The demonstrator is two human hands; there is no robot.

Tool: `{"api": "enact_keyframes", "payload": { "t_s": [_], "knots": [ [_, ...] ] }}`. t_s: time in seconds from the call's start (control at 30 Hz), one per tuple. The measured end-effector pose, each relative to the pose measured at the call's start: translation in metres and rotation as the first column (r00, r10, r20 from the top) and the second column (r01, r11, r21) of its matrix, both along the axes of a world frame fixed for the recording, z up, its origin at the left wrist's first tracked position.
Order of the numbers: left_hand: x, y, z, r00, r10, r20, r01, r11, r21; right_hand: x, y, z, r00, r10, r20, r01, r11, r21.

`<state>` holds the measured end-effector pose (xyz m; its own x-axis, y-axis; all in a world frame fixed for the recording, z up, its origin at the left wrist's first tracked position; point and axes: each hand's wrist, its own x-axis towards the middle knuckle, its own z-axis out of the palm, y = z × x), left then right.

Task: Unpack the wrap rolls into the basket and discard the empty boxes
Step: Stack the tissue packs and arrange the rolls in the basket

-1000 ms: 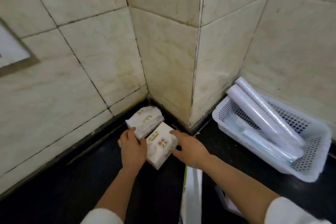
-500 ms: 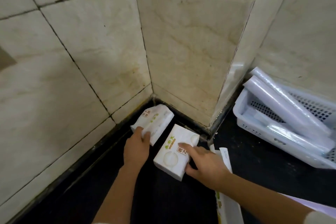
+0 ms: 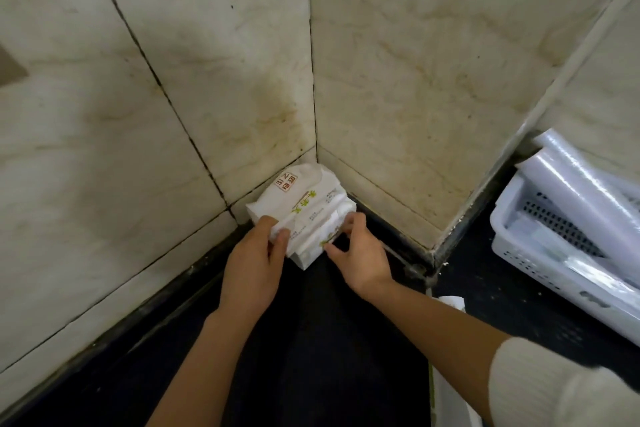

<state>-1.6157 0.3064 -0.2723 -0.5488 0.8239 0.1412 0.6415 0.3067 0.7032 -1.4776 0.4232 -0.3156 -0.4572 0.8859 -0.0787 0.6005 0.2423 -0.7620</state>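
Left hand, right hand on packs

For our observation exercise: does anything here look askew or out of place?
The wrap rolls lie slanted in the basket, ends jutting past its rim. The top tissue pack sits crooked on the lower pack.

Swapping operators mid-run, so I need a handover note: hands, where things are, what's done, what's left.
Left hand: grips the upper tissue pack, thumb on top.
Right hand: pinches the end of the lower tissue pack.
Both packs sit in the tiled corner, the upper partly over the lower.
Basket at far right holds the wrap rolls: two on top, more beneath.
Done: rolls are in the basket.
Left: a white box lies by the right forearm, not discarded. Cannot tell if it is empty, so check it first.
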Motion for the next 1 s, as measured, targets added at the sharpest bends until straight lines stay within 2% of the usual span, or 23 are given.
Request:
{"api": "enact_keyframes", "payload": {
  "t_s": [0.23,0.33,0.43,0.53,0.67,0.83,1.0],
  "knots": [
    [0.001,0.002,0.006,1.0,0.017,-0.025,-0.019,0.996,-0.092,0.024,0.005,0.011,0.995,0.092,-0.033,-0.095,0.993,-0.074],
    [0.014,-0.005,0.017,0.991,0.101,-0.092,-0.113,0.985,-0.129,0.055,-0.006,0.024,0.987,0.132,-0.088,-0.136,0.99,-0.04],
    [0.049,-0.01,0.03,0.989,0.133,-0.07,-0.137,0.989,-0.051,0.11,-0.013,0.048,0.969,0.231,-0.084,-0.224,0.971,0.083],
    [0.107,-0.003,0.037,0.991,-0.069,-0.115,0.063,0.997,-0.055,0.18,-0.001,0.079,0.966,0.258,-0.026,-0.246,0.944,0.221],
    [0.191,0.035,0.041,0.93,-0.317,-0.187,0.307,0.948,-0.08,0.27,0.034,0.108,0.997,0.08,0.008,-0.078,0.934,0.349],
    [0.284,0.095,0.033,0.844,-0.483,-0.233,0.468,0.876,-0.119,0.356,0.08,0.107,0.988,-0.126,0.088,0.096,0.954,0.285],
    [0.337,0.131,0.014,0.805,-0.54,-0.246,0.471,0.834,-0.288,0.382,0.115,0.087,0.964,-0.164,0.21,0.125,0.975,0.186]
  ]
}}
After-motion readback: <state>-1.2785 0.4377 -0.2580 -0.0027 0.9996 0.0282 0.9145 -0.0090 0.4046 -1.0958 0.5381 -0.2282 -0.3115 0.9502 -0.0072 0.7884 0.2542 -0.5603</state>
